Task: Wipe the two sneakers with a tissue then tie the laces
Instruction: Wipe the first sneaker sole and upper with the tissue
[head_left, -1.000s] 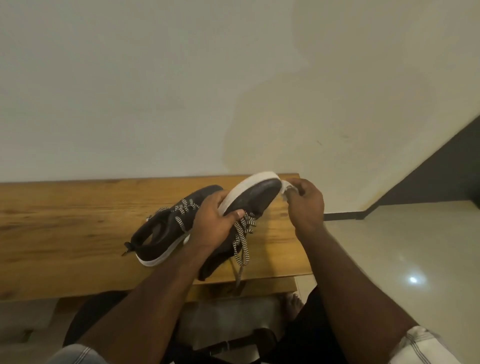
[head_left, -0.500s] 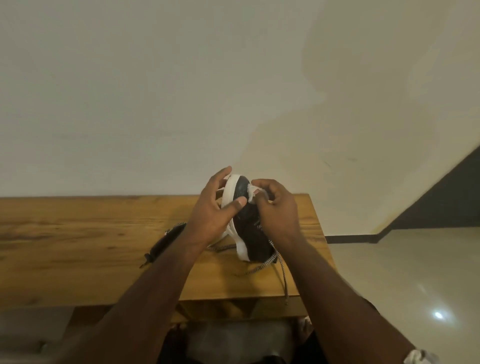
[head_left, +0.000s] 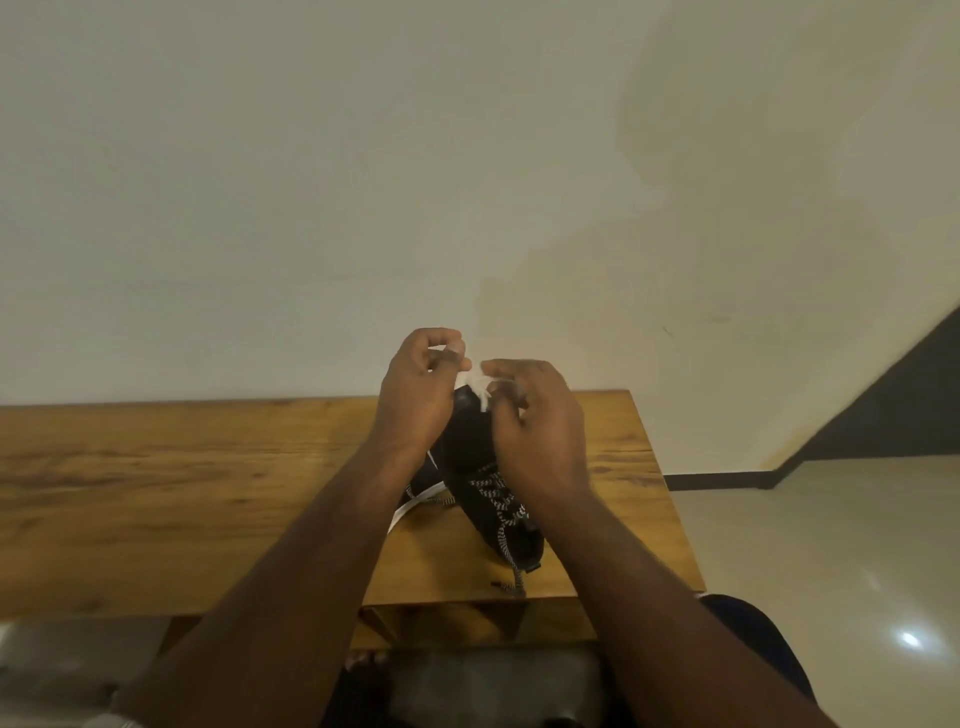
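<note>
The black sneaker (head_left: 475, 457) now stands steeply on the wooden worktop (head_left: 208, 499), near its right edge and close to the front, with the toe raised between the two hands; one second ago it lay tilted in the left hand, with its white sole turned up. The left hand (head_left: 415, 400) has let go of the sneaker body: its grip is now a pinch of thumb and fingertips on one end of the white tissue (head_left: 480, 387) above the toe. The right hand (head_left: 535, 431) pinches the other end of the tissue, with its fingers curled around it. So the tissue is stretched over the toe, and I judge that the wiping goes on at the toe cap. The speckled laces (head_left: 501, 506) hang loose down to the front edge, not yet tied. The second sneaker (head_left: 415, 501) is almost hidden behind the left forearm; only a white strip shows. The tying of the laces is still to do.
</note>
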